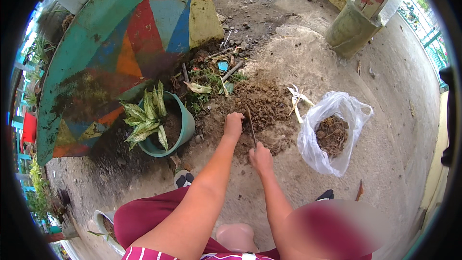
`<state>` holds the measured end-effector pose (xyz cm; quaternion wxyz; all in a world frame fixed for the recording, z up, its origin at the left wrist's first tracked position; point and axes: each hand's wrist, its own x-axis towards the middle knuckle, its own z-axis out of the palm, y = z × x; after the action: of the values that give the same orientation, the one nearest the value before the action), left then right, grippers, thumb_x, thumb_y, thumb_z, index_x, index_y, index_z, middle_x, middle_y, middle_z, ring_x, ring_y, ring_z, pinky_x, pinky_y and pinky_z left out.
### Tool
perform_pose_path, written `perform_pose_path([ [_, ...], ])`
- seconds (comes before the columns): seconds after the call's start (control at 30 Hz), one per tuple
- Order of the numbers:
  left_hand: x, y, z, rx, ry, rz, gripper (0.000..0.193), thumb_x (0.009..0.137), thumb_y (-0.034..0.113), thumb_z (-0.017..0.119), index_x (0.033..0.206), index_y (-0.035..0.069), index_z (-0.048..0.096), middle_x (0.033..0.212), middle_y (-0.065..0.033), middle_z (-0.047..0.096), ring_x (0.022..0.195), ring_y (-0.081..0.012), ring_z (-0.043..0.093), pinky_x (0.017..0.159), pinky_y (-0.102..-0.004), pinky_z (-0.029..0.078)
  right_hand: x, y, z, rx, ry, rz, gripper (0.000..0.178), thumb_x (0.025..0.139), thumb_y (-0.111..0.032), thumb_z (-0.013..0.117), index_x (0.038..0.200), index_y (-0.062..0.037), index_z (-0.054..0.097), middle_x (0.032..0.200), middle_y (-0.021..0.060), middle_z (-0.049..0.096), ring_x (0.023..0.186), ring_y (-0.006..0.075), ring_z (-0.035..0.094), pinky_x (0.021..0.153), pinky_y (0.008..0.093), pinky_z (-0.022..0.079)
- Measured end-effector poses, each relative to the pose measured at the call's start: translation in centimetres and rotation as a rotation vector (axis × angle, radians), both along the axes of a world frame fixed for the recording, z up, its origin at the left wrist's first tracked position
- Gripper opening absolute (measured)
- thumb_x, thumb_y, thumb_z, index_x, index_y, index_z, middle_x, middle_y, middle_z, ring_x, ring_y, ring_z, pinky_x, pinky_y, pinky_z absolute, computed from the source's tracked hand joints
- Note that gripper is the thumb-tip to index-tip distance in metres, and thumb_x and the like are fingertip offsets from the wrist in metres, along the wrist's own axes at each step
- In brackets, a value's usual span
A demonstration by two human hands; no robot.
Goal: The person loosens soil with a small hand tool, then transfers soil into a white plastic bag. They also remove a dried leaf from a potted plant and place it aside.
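I am crouching over bare ground, and near the centre of the frame lies the loose brown soil [263, 100], which is the thing I work on. My right hand [260, 157] is closed around the lower end of a long thin tool [250, 125], perhaps a knife; its narrow part points toward the upper part of the frame and reaches over the soil. My left hand [234, 126] is just beside the tool, at the left side of the soil, with the fingers curled inward; whether they hold some earth or nothing, I cannot tell. From this I judge that the step in hand is breaking and loosening the soil. The next move, in my judgement, calls for short, controlled strokes into the lumps, with the left fingers kept away from the edge of the tool. On the right of the frame stands an open clear plastic bag [340, 162] with dark earthy matter [332, 137] inside, and pale strips [296, 106] lie near it on its left side. At the left of the centre is a green pot [188, 126] with a leafy plant [149, 118], well apart from my right hand. Above the pot, plant litter [199, 88] lies along the foot of the painted wall [144, 29].
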<state>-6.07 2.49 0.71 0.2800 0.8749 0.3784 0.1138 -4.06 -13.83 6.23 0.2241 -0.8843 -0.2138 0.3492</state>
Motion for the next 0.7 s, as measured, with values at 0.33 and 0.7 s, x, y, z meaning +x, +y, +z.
perform_pose_path([
  [0.33, 0.0, 0.1, 0.0, -0.010, 0.005, 0.006, 0.007, 0.068, -0.012, 0.056, 0.069, -0.007, 0.061, 0.062, -0.0214, 0.058, 0.055, -0.0262, 0.058, 0.054, -0.0370, 0.046, -0.4, 0.0, -0.7, 0.055, -0.061, 0.016, 0.022, 0.084, -0.025, 0.053, 0.088, -0.0034, 0.051, 0.072, 0.0251, 0.061, 0.072, 0.0450, 0.059, 0.066, 0.0527, 0.047],
  [0.7, 0.6, -0.4, 1.1, -0.146, 0.125, 0.068, 0.011, 0.071, -0.012, 0.060, 0.076, -0.004, 0.067, 0.070, -0.0192, 0.064, 0.064, -0.0276, 0.064, 0.057, -0.0373, 0.050, -0.5, 0.2, -0.9, 0.056, -0.004, -0.054, 0.024, 0.084, -0.025, 0.052, 0.089, -0.0014, 0.051, 0.077, 0.0234, 0.063, 0.074, 0.0432, 0.061, 0.068, 0.0506, 0.048],
])
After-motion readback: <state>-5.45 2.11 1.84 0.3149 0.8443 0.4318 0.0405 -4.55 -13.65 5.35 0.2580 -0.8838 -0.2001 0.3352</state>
